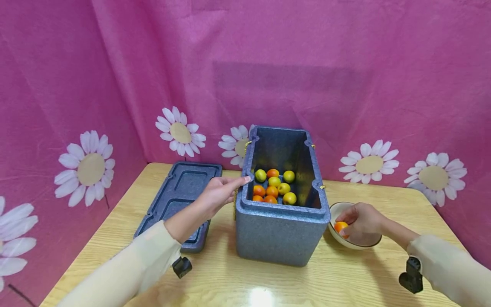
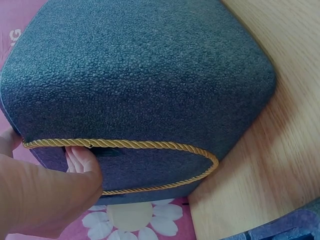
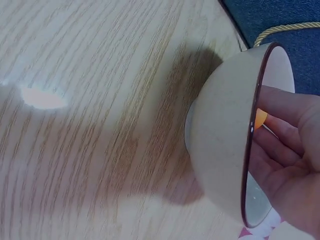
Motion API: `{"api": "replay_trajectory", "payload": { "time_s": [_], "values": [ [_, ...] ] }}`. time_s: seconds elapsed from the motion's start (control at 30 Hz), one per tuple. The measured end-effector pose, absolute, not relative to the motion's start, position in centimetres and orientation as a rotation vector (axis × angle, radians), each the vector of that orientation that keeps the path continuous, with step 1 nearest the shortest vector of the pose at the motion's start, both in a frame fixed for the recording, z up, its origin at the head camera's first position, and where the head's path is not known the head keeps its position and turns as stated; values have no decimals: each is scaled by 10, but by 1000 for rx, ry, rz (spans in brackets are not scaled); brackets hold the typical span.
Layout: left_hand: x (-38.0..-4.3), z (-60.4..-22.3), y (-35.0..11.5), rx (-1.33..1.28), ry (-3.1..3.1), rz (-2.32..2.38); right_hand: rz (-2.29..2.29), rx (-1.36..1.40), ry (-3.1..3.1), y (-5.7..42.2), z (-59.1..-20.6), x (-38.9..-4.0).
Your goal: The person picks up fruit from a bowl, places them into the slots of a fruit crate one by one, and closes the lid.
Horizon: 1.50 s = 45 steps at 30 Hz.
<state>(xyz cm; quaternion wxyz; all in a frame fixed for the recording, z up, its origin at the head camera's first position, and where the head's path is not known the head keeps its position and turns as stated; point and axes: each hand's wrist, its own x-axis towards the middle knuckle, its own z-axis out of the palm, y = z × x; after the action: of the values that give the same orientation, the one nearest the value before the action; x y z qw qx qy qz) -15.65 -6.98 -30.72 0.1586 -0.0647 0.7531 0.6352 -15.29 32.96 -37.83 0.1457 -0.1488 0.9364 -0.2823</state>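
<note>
A grey foam cooler box stands lidless in the middle of the table, with several orange and yellow-green fruits on its floor. My left hand grips its left rim, thumb on top; in the left wrist view the fingers curl by the side, near a gold rope handle. To the box's right, my right hand reaches into a white bowl with a dark rim and holds a small orange. In the right wrist view the bowl's wall hides most of that orange.
The grey box lid lies on the wooden table left of the box, its recessed side up. Behind the table hangs a pink cloth with daisies, which also covers the left side. The box's walls rise well above the bowl.
</note>
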Motion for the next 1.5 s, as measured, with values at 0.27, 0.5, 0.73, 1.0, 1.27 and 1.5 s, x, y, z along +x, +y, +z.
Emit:
{"api": "replay_trajectory", "payload": {
  "time_s": [0.27,0.5,0.73,1.0,1.27,1.5],
  "values": [
    [-157,-306,-71,-176,2148,1815,-909,-514,2623,336,-375,-154],
    [-157,-307,-70,-170,2142,1816,-1007,-686,2573,336,-376,-159],
    [-156,-309,-70,-159,2139,1816,-1033,-736,2565,334,-368,-159],
    [-157,-307,-71,-168,2144,1813,-1034,-729,2608,334,-356,-161],
    [-156,-306,-69,-171,2156,1811,-1112,-733,2623,336,-346,-164],
    [-157,-307,-70,-195,2163,1798,-1107,-715,2668,335,-336,-164]
  ]
}}
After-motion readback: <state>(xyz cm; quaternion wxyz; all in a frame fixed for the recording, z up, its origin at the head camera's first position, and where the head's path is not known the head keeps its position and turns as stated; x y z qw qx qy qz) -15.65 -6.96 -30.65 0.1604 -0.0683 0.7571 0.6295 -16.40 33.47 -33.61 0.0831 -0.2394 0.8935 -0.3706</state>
